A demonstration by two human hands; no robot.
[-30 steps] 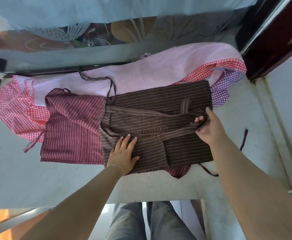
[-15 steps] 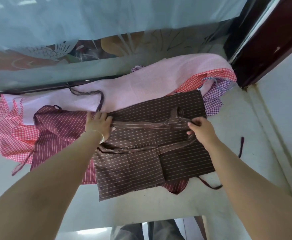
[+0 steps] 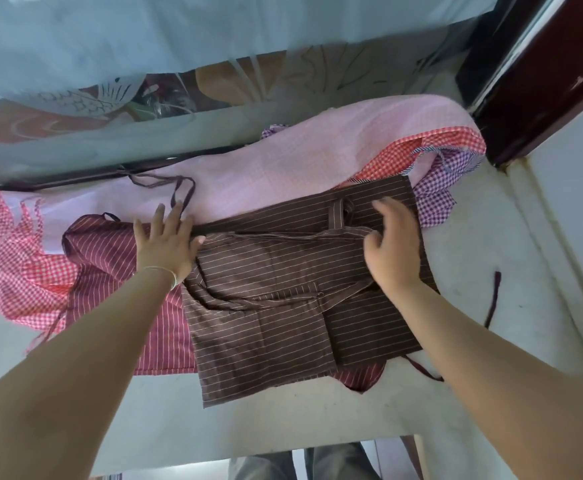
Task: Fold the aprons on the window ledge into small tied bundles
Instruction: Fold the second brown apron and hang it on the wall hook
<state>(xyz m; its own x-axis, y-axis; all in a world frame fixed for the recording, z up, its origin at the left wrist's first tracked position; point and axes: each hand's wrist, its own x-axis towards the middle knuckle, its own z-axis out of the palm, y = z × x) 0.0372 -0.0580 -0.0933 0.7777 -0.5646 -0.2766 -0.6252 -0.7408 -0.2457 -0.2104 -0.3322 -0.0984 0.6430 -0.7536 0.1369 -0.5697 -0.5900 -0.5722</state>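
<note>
Head view: brown striped apron (image 3: 283, 306) at frame centre on window ledge (image 3: 491, 254). Left hand (image 3: 165, 244) has flattened — fingers spread, pressing its left edge; right hand (image 3: 392, 247) just released the strap (image 3: 338, 216) — loosely curled, empty. Folding continues, tying pending.

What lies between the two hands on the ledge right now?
In the head view, between the left hand and right hand lies the brown striped apron, its strap stretched across.
</note>
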